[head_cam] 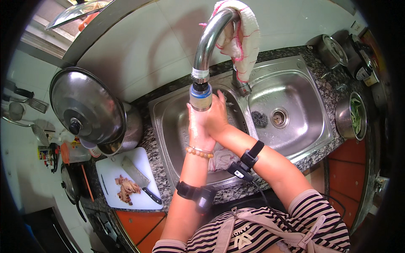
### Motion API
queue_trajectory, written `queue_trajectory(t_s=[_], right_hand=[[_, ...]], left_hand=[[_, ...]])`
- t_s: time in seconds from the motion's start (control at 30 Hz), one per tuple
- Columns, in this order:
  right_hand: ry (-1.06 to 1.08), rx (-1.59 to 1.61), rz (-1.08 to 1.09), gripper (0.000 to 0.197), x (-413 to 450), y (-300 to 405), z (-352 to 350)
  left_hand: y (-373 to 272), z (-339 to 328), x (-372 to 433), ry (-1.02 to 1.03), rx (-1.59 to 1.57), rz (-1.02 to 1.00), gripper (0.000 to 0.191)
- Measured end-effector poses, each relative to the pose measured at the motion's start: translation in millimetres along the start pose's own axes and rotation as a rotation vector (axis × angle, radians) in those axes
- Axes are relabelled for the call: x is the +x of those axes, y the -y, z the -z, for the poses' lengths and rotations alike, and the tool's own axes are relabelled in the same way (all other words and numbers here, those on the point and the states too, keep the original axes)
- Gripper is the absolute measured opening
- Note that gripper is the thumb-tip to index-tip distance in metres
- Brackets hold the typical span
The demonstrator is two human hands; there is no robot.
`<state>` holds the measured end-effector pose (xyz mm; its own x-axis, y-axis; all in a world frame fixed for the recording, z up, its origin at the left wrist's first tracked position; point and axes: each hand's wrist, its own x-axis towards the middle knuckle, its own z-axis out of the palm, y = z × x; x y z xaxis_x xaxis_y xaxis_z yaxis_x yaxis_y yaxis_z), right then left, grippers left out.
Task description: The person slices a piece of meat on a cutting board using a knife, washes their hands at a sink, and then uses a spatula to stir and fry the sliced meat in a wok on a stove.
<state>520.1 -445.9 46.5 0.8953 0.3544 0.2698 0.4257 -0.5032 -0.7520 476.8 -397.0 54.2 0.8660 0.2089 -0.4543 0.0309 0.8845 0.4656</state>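
Water runs from the faucet's nozzle [201, 96] onto my left hand [200, 128], which is under it with a bead bracelet at the wrist. Against it, on the right, lies my right hand [217, 115], its fingers partly hidden behind the nozzle. Both hands are over the left sink basin [173, 126] and touch each other; I see no object between them. A wet cloth [223, 159] lies in that basin below my wrists. Over the curved faucet [208, 41] hangs a white towel with pink lines [250, 41].
The right basin [297, 126] holds a steel scourer [259, 119] beside the drain. Left of the sink, a cutting board [106, 164] bears a cleaver [134, 170], a knife [152, 195] and chopped meat [126, 189]. Behind it stands a lidded pot [133, 126]. A bowl [343, 118] at right holds green leaves.
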Motion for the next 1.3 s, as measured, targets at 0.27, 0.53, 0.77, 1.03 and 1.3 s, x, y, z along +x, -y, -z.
queue_trajectory(t_s=[0.27, 0.53, 0.77, 1.03, 1.3], right_hand=[[0.12, 1.048, -0.653, 0.039, -43.6, 19.1, 8.6], [0.432, 1.841, -0.783, 0.026, 1.7, -21.5, 9.1], [0.072, 1.222, -0.788, 0.014, -0.6, -28.6, -28.5], [0.011, 0.205, -0.359, 0.055, -34.2, 41.1, 0.2], [0.139, 0.427, -0.36, 0.048, 4.4, -12.0, -15.3]], left_hand=[[-6.0, 26.3, 22.6, -0.049, 0.068, 0.029, 0.04], [4.3, 9.7, -6.5, 0.041, -0.042, -0.064, 0.038], [14.3, 27.5, 4.2, -0.168, 1.463, -0.902, 0.004], [-3.7, 49.2, 15.3, -0.251, 1.671, -0.832, 0.016], [14.8, 42.0, 28.0, -0.247, 0.096, -0.331, 0.028]])
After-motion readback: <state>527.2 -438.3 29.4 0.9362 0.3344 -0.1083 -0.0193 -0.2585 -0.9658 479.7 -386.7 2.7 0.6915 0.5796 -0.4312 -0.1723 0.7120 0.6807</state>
